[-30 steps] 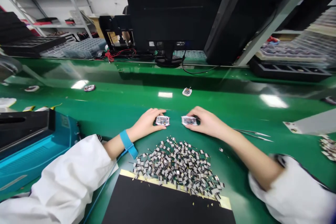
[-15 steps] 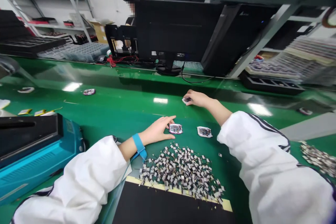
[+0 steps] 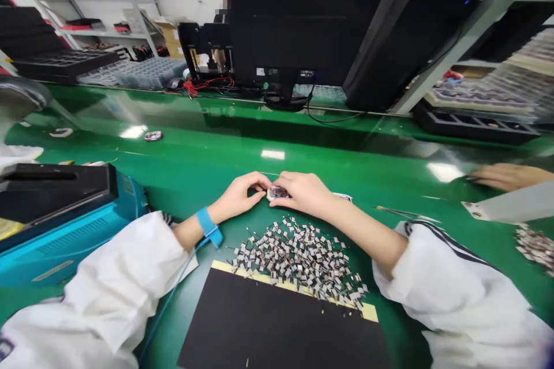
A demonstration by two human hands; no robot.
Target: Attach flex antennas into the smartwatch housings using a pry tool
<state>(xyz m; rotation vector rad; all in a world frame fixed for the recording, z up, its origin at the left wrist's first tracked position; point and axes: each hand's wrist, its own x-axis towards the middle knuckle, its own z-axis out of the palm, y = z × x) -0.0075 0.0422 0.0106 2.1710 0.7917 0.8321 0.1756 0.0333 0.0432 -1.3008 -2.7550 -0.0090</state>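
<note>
My right hand (image 3: 305, 191) is closed around a small circuit board in a pale frame (image 3: 277, 191), just above the green bench or resting on it; I cannot tell which. The fingertips of my left hand (image 3: 243, 195), which wears a blue wrist strap (image 3: 208, 226), pinch at the board's left edge. Partly hidden behind my right hand lies another white-framed board (image 3: 343, 198). Nearer to me, a heap of small silvery parts with short leads (image 3: 303, 259) spreads over the bench and the yellow edge of a black sheet (image 3: 277, 323).
A teal and black machine (image 3: 73, 225) stands at the left. Further back are two framed pieces (image 3: 153, 136), (image 3: 61, 132) and a monitor (image 3: 307, 29). On the right are tweezers (image 3: 409, 214), a white bracket (image 3: 511, 204), a second parts heap (image 3: 534, 248) and another person's hand (image 3: 506, 176).
My right hand has come left and nearer with the board, meeting my left hand. My left hand has shifted slightly left and its fingers have closed in. Another person's hand has appeared at right.
</note>
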